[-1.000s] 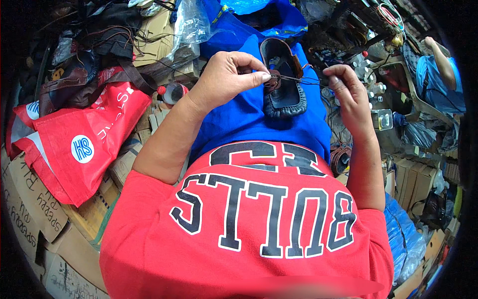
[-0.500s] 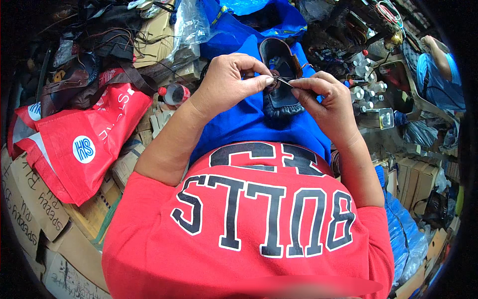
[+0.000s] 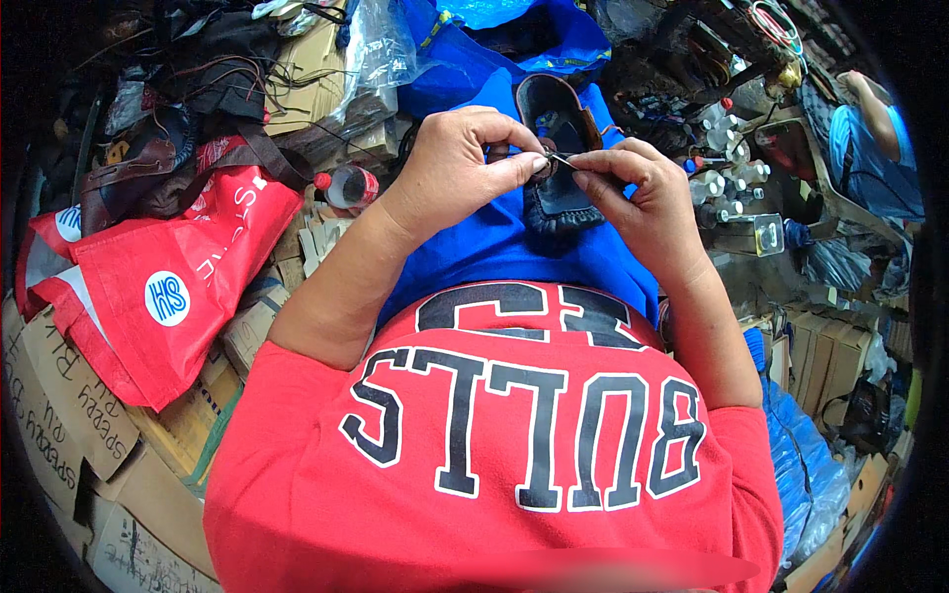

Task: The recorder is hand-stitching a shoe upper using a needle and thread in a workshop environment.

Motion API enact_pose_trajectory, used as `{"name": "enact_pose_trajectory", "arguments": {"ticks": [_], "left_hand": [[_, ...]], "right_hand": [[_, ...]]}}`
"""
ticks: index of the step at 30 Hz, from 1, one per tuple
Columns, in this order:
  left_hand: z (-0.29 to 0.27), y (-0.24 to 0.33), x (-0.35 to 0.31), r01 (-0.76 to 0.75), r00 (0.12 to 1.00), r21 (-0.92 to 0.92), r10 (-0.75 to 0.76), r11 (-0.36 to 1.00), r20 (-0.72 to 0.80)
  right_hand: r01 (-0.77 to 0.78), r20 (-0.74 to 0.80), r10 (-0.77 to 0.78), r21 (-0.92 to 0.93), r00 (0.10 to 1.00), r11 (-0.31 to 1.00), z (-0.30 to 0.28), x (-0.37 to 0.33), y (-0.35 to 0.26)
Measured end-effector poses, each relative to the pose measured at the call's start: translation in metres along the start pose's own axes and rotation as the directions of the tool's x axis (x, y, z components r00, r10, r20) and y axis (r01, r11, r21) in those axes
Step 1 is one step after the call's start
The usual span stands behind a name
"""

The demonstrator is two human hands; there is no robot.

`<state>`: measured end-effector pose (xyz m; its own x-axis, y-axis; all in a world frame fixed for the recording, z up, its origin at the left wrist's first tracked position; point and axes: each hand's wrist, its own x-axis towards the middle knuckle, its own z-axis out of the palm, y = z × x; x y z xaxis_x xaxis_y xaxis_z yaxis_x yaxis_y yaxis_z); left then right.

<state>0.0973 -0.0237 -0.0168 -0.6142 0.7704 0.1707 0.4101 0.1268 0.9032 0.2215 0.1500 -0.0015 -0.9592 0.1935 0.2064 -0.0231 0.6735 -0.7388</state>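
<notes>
A dark leather shoe (image 3: 561, 210) with a gathered toe lies on the blue cloth (image 3: 435, 262) over my lap, its toe pointing toward me. Above its opening my two hands nearly meet. My left hand (image 3: 465, 158) is closed, thumb and forefinger pinching what looks like a thin brown lace (image 3: 540, 172). In my right hand (image 3: 638, 188) the thumb and fingers pinch a thin, needle-like metal tool (image 3: 560, 159), its tip at the left fingertips. The fingers partly hide the lace and the tool's right end. A brown lace end sticks out at the shoe's right side.
A red bag (image 3: 188, 267) and cardboard (image 3: 89, 395) lie to my left, near a red-capped bottle (image 3: 348, 188). Several small bottles (image 3: 730, 178) stand on the right. A blue bag (image 3: 504, 49) is ahead. Another person in blue (image 3: 870, 148) is at far right.
My right hand has shifted slightly left, and less of the thin tool shows between the hands. The left hand stays nearly in place, still pinching.
</notes>
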Motion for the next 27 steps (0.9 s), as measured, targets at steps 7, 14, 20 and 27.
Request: {"name": "enact_pose_trajectory", "arguments": {"ticks": [7, 14, 20, 27], "left_hand": [[0.009, -0.003, 0.000, -0.183, 0.981, 0.083, 0.187, 0.980, -0.054], [0.017, -0.005, -0.001, -0.325, 0.940, 0.204, 0.339, 0.923, -0.038], [0.019, -0.008, 0.001, -0.370, 0.920, 0.231, 0.390, 0.900, -0.042], [0.024, -0.006, -0.002, -0.379, 0.924, 0.245, 0.381, 0.892, 0.040]], "right_hand": [[-0.040, -0.045, 0.047, 0.140, 0.998, 0.989, 0.011, -0.001, 0.005], [-0.222, 0.092, 0.210, 0.603, 0.973, 0.766, 0.020, 0.001, 0.012], [-0.248, 0.147, 0.202, 0.682, 0.968, 0.688, 0.022, -0.001, 0.013], [0.082, -0.342, 0.159, 0.594, 0.926, 0.800, 0.010, 0.006, 0.023]]}}
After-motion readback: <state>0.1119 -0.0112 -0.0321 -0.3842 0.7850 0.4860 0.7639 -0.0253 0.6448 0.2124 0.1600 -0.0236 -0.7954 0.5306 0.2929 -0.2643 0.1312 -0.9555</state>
